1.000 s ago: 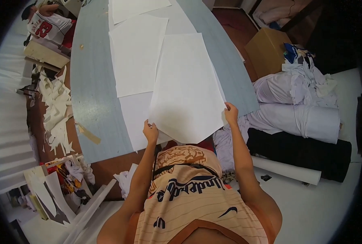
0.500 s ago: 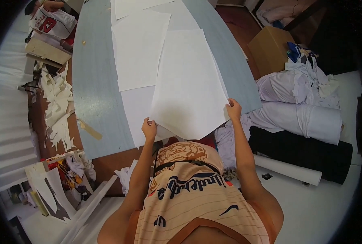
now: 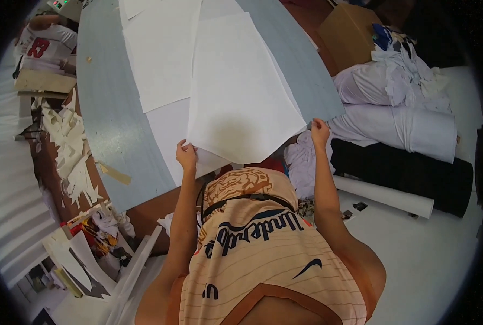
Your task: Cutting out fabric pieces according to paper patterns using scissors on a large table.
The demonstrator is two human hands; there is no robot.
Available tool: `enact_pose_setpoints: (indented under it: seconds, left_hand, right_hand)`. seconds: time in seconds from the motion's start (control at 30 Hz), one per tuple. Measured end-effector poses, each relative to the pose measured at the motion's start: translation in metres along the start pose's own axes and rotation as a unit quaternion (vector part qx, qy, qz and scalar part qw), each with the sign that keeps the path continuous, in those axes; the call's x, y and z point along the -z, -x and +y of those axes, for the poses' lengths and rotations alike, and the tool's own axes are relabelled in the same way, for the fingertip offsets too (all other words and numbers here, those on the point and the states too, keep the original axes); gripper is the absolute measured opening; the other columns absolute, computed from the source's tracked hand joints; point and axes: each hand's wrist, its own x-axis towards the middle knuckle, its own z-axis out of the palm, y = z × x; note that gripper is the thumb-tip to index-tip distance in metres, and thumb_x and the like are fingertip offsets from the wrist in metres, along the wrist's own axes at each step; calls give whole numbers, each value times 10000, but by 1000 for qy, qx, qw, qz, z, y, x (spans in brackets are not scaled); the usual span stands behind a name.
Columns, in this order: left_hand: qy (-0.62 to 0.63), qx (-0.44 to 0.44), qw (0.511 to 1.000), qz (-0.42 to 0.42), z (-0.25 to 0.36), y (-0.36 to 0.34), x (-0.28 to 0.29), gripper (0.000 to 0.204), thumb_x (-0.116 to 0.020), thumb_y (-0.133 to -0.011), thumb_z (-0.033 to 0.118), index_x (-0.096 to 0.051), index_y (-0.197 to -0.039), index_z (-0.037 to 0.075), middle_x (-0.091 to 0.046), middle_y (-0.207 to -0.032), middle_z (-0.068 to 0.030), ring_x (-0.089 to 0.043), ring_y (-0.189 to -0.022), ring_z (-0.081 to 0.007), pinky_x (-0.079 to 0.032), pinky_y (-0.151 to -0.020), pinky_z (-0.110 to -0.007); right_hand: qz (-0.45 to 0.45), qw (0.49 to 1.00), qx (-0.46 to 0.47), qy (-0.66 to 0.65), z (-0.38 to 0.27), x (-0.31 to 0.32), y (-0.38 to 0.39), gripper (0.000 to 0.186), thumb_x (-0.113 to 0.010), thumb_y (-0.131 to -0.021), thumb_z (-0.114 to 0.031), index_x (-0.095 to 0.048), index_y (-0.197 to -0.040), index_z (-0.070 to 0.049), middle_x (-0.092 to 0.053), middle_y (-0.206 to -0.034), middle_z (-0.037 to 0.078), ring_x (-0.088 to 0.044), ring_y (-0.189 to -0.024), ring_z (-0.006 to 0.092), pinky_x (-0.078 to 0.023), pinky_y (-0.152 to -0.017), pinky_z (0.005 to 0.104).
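Left hand (image 3: 186, 154) and right hand (image 3: 320, 132) each pinch a near corner of the large white fabric sheet (image 3: 240, 92), keeping it taut above the grey-blue counter (image 3: 111, 119).

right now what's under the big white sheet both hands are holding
Under the big white sheet show another white sheet and the grey-blue table. Left hand and right hand pinch its near corners; what lies beneath its middle is covered.

Grey cutting table (image 3: 111, 108), white floor (image 3: 426, 254), fabric rolls (image 3: 404, 168).
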Motion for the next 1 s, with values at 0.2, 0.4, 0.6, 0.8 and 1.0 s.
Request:
enact_pose_setpoints:
  seconds: [0.2, 0.4, 0.6, 0.8, 1.0]
  left_hand:
    - [-16, -54, 998, 19, -11, 4, -4, 356, -652, -928, 63, -632, -1279, 4, -733, -845, -127, -724, -711, -194, -564, -674, -327]
    - [-37, -51, 998, -1, -14, 7, -7, 264, -655, -923, 50, -689, -1180, -6, -733, -858, -130, -726, -708, -193, -568, -681, -325]
    - [-38, -48, 998, -3, -3, 6, -11, 248, -647, -921, 27, -697, -1161, -9, -734, -859, -123, -731, -726, -192, -570, -694, -325]
    - [-29, -35, 999, -3, -10, 9, -9, 249, -642, -921, 25, -696, -1161, -10, -740, -865, -123, -732, -720, -193, -570, -697, -325]
    - [-41, -45, 998, -2, -10, 4, -8, 236, -647, -942, 25, -695, -1171, -3, -725, -855, -86, -702, -698, -151, -550, -639, -299]
  right_hand:
    - [-26, 999, -15, -44, -13, 13, 25, 246, -769, -868, -104, -767, -1096, -11, -763, -917, 95, -701, -828, 170, -560, -784, 294]
    - [-46, 999, -9, -2, 1, 19, 35, 240, -773, -847, -85, -771, -1074, -8, -761, -900, 91, -699, -807, 175, -556, -769, 293]
    - [-40, 998, -32, -20, 4, 17, 28, 222, -782, -824, -54, -776, -1043, -18, -758, -886, 83, -695, -786, 165, -555, -750, 293]
    - [-37, 999, -28, -8, -5, 19, 28, 226, -773, -831, -44, -773, -1057, -26, -756, -885, 81, -694, -788, 160, -556, -755, 289]
    - [-30, 999, -35, -21, -19, 18, 27, 221, -767, -841, -37, -769, -1061, -24, -748, -885, 65, -685, -801, 148, -551, -764, 281]
